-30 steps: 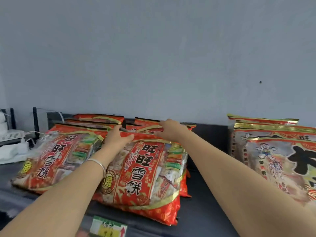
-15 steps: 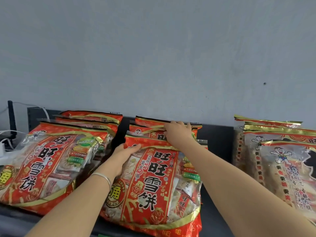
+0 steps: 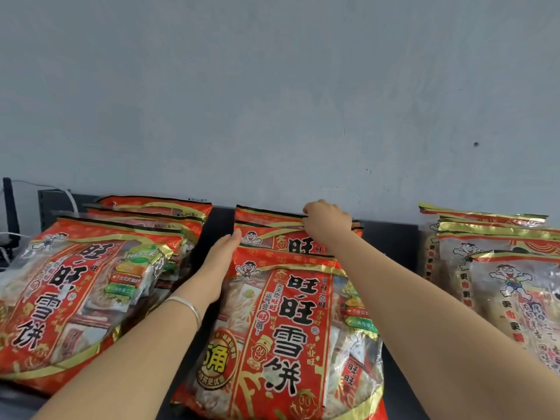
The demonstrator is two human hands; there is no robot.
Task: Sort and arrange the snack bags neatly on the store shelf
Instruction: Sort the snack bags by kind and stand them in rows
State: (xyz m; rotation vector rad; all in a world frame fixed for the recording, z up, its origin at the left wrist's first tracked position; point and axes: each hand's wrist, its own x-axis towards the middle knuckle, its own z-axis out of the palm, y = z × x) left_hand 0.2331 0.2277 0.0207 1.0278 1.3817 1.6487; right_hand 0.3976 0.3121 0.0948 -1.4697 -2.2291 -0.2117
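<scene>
Now, middle stack, lower centre of frame: your right hand (image 3: 325, 222) has gone from the front bag (image 3: 291, 328) up to the rear bag (image 3: 266, 215), fingers curled over its top seam. Your left hand (image 3: 222, 262) has slid off the front bag's top to the stack's left edge, fingers straight, pressing flat, gripping nothing. Reading: you are squaring the rear bags behind the front one, and the stack looks nearly aligned. Left stack (image 3: 75, 292), lower left: same red bags, fanned askew, likely yet to be tidied. Right stack (image 3: 500, 283), right edge: clear gold-trimmed bags, a different product, well apart. All lie on the shelf (image 3: 391, 241). Labels: red bags read 旺旺雪饼, side line 天天吃旺旺, cartoon boy on top; the round seal and the right stack's writing are too small to be sure of
</scene>
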